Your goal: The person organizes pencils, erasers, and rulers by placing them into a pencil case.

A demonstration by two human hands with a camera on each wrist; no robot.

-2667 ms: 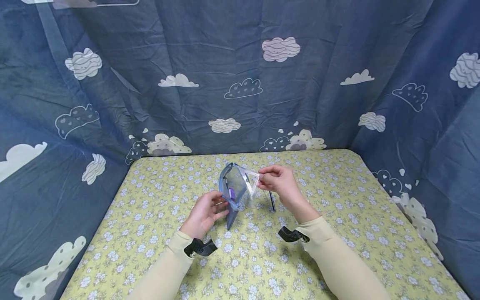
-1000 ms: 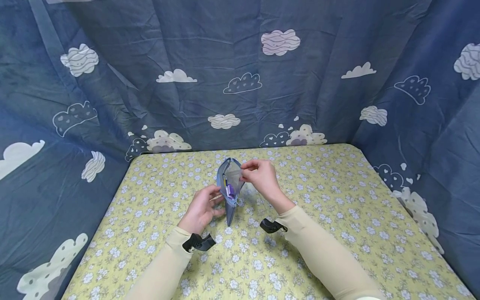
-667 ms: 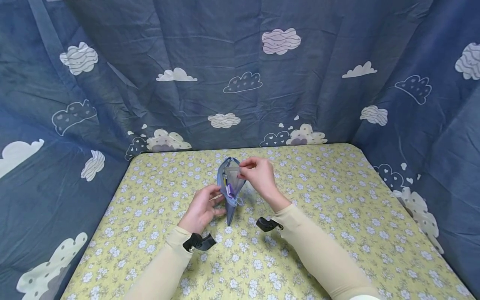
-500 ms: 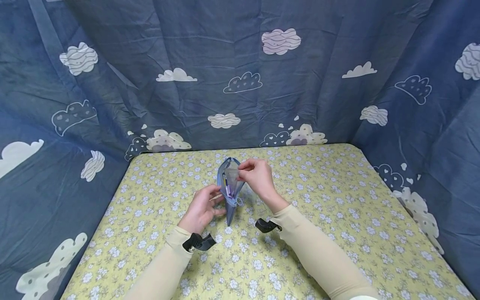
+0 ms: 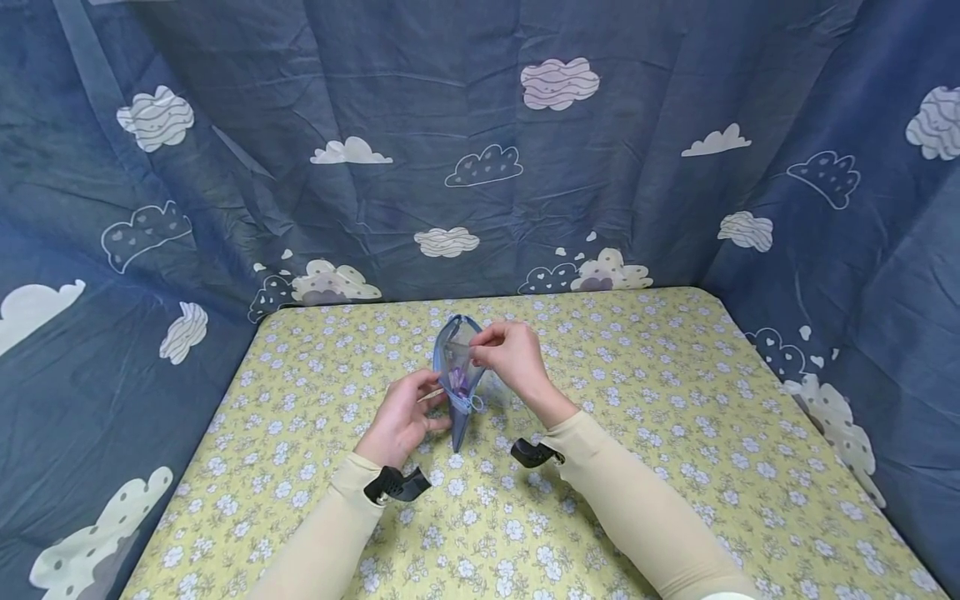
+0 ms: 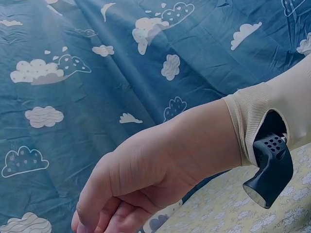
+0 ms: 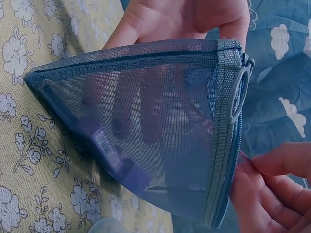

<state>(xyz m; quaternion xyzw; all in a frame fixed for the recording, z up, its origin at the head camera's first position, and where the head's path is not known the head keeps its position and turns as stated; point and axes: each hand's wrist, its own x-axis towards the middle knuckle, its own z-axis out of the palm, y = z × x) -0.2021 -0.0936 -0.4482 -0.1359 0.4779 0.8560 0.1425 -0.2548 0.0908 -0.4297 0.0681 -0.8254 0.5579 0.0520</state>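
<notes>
A blue triangular mesh zip pouch (image 5: 459, 422) stands with its mouth open near the middle of the table. My left hand (image 5: 402, 417) holds its left side; in the right wrist view, left fingers show through the mesh. My right hand (image 5: 513, 358) pinches a clear set square (image 5: 459, 348), partly inside the mouth. A purple item with a barcode label (image 7: 104, 148) lies low in the pouch. The zip's ring pull (image 7: 239, 94) hangs at the near end. In the left wrist view, the left hand (image 6: 141, 170) shows with its fingertips cut off by the frame.
A yellow floral cloth (image 5: 300, 467) covers the table. Blue cloud-print curtains (image 5: 480, 108) hang behind it and at both sides. Black mounts are on both wrists, the left mount (image 5: 397, 483) and right mount (image 5: 534, 452).
From outside on the right, my right hand has moved left and lowered the set square into the pouch. My left hand keeps its hold. The dark pen seen earliest is out of sight.
</notes>
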